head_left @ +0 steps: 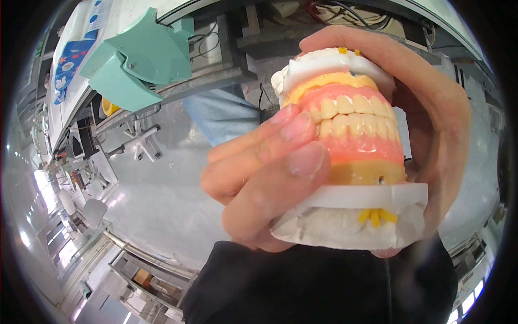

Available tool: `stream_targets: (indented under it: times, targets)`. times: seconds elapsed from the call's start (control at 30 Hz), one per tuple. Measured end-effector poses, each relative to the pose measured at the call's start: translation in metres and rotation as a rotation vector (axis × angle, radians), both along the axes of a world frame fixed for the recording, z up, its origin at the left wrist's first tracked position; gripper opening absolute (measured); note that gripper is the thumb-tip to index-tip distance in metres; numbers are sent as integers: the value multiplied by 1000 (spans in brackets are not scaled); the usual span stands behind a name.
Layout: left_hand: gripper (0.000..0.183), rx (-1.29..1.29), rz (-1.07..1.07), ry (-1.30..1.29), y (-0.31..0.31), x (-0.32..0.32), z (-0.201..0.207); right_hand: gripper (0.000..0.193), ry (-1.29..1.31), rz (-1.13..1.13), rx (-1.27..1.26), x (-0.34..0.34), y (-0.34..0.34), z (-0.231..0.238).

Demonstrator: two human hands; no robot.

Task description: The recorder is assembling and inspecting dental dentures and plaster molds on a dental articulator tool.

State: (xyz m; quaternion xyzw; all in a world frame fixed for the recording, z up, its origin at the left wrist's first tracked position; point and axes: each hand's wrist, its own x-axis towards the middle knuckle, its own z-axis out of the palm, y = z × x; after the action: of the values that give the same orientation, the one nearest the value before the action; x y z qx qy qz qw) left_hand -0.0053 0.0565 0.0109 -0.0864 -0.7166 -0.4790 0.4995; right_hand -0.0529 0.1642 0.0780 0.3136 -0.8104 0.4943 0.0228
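The person's left hand (264, 167) is pinching a dental model (359, 148), its fingers (306, 158) bunching against the pink gum beside the teeth (353, 125). The right hand (445, 108) is clasping it too, arching over the top and right side. Beyond the left fingers, I'm seeing a green fixture (156, 59) standing out above the floor (162, 189).

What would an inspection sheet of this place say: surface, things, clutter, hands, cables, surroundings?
Surface: white bench, partly seen, upper left.
Things: dental model held up, pink gums, upper and lower teeth together, white bases.
Clutter: blue-and-white packet near a green device.
Hands: left hand grips the model's left side; right hand curls round its top and right.
Cables: dark cables at the top edge.
Surroundings: grey floor, wheeled chair base, denim-clad leg.
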Motion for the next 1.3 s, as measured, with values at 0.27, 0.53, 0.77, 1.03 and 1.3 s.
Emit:
stream_targets:
  times: [0.27, 0.53, 0.77, 1.03, 1.3]
  targets:
    - [37, 126, -100, -186, -4, 6, -1, 65, 185, 77, -122, -21, 15, -18]
    - [70, -15, -171, -228, -7, 6, -3, 69, 244, -210, -346, -8, 3, -34]
    - [98, 1390, -1009, -705, -26, 15, 17, 65, 257, -14, -460, -16, 16, -46]
    - [92, 1322, -932, -703, -22, 11, 15, 81, 115, 90, -566, -17, 15, -64]
    - [108, 1022, -645, -714, -26, 18, 12, 89, 49, 138, -557, -18, 14, -66]
